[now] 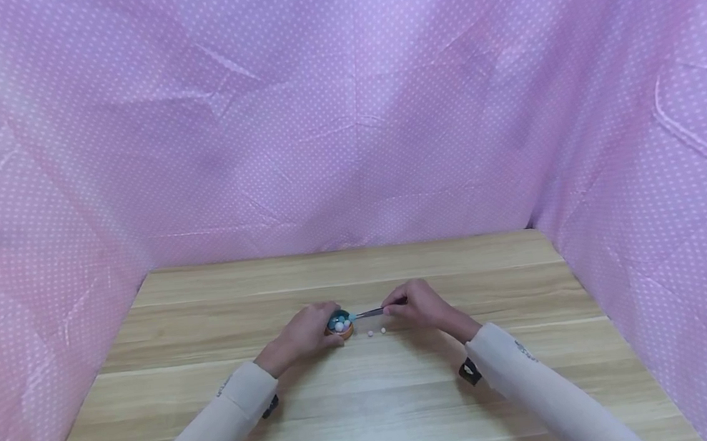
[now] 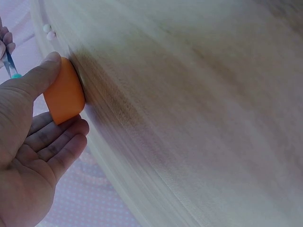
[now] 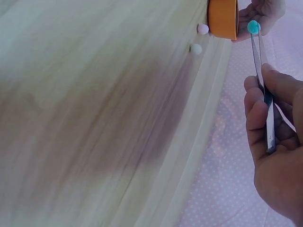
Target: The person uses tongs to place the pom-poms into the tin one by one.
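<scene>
My left hand (image 1: 305,331) grips a small orange bowl (image 2: 66,92) by its side, thumb on one side and fingers on the other. Several white and teal balls lie inside the bowl, as the head view shows. My right hand (image 1: 419,305) pinches metal tweezers (image 3: 270,111) between thumb and fingers. A turquoise ball (image 3: 254,27) sits between the tweezer tips, close by the bowl's rim and above the tabletop. On the table to the right of the bowl rest a pink ball (image 3: 203,29) and a white ball (image 3: 196,48).
The wood-grain table (image 1: 373,405) reaches back to a pink polka-dot cloth (image 1: 345,142), which hangs behind it and along both sides. A dark wrist strap piece (image 1: 469,372) shows under the right sleeve.
</scene>
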The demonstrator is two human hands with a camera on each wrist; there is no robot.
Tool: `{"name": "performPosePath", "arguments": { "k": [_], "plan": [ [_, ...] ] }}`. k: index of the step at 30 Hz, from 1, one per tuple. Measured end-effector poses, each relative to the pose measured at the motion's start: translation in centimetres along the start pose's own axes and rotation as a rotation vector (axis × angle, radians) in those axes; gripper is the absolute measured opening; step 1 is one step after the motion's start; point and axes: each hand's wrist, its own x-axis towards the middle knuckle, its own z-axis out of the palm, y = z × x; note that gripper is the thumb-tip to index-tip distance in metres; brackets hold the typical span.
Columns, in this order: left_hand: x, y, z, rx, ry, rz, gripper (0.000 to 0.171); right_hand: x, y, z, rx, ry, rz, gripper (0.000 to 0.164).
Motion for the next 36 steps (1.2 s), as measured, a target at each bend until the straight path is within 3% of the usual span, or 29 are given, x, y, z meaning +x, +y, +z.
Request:
{"name": "performPosePath", "arguments": {
  "k": [19,36],
  "plan": [
    [0.2,-0.1,-0.1,0.001,-0.015,-0.020,0.054,0.7,-0.2,0.9,0.008,-0.008,0.069,0.011],
    [0.2,-0.2,0.0,0.000,-0.021,-0.023,0.051,0.4,-0.2,1.2,0.003,-0.007,0.012,0.012]
  ]
}}
